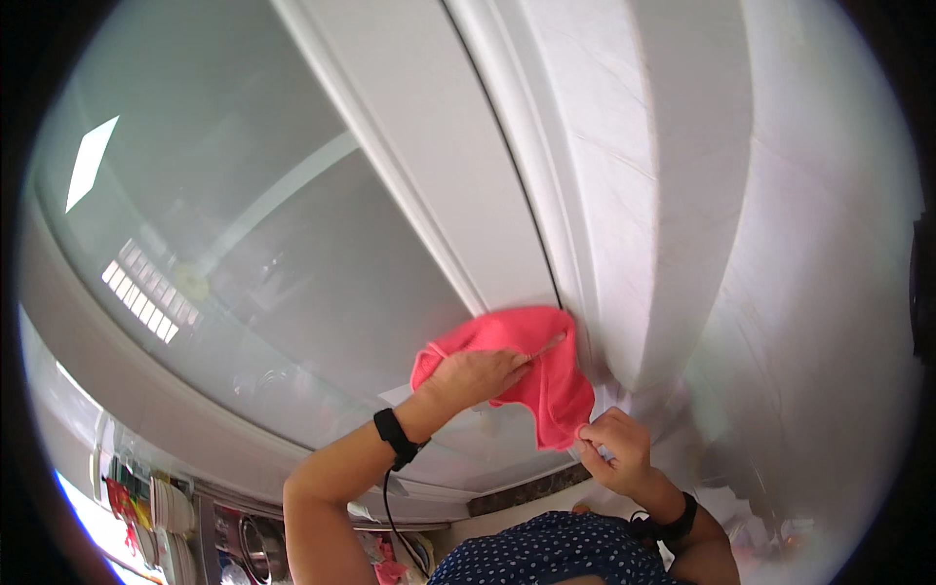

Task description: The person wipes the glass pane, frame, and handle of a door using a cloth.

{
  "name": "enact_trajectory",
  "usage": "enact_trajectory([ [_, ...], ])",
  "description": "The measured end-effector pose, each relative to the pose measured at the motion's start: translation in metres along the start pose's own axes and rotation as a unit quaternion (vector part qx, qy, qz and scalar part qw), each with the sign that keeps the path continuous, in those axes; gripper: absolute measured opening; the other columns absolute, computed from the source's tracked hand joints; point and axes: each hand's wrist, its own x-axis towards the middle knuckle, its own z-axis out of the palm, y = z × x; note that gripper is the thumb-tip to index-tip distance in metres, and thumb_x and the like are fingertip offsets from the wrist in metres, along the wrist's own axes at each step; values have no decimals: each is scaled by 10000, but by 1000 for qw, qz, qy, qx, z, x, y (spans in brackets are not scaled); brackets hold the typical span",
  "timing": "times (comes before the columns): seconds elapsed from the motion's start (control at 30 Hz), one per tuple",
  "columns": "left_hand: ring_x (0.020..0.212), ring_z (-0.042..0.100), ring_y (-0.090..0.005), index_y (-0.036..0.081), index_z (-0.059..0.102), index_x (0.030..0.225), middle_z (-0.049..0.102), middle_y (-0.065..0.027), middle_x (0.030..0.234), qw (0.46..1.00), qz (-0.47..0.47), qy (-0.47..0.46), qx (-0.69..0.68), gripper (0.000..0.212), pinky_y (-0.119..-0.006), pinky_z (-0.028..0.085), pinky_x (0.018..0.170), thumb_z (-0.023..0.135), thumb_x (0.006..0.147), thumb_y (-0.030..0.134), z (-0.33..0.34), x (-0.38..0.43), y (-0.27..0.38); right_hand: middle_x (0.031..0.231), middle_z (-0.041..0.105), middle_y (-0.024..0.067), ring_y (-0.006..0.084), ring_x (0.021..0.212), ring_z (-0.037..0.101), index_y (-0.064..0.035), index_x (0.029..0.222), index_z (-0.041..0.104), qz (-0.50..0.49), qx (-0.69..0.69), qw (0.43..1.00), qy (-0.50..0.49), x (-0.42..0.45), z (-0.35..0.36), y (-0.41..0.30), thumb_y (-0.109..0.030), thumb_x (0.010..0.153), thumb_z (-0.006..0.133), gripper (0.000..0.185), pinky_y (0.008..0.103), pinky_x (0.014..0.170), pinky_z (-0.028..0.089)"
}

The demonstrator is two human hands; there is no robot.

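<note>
A pink cloth (530, 333) is spread over the white frame (439, 175) of a glass-panelled door, near its edge. My left hand (479, 376) lies on the cloth and holds it against the frame and the glass panel (329, 241). Part of the cloth drapes down past the fingers. At that lower corner, my right hand (618, 447) pinches the cloth between thumb and fingers. Each wrist wears a black band, and a dark cable runs down from the left one.
A pale tiled wall (607, 146) stands right of the door frame. At lower left, stacked white dishes (174, 504) and a metal pot (263, 545) sit on shelving. A dark stone strip (526, 491) runs below the door. Window light reflects in the glass.
</note>
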Motion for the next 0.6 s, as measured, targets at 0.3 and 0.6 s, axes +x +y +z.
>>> enact_trajectory([
  [0.3,500,438,-165,246,541,1368,414,15,550,928,-303,206,70,706,-328,425,569,683,761,577,-44,-58,-76,694,626,76,207,583,533,33,1075,605,6,20,1000,4,-11,48,-5,48,709,687,375,284,527,441],
  [0.6,897,570,-239,151,424,1444,606,-56,962,874,-402,251,106,696,-380,429,852,621,831,414,-64,-71,-99,687,625,44,179,598,544,5,1113,611,6,67,998,-5,-21,69,10,22,733,686,387,276,542,469],
])
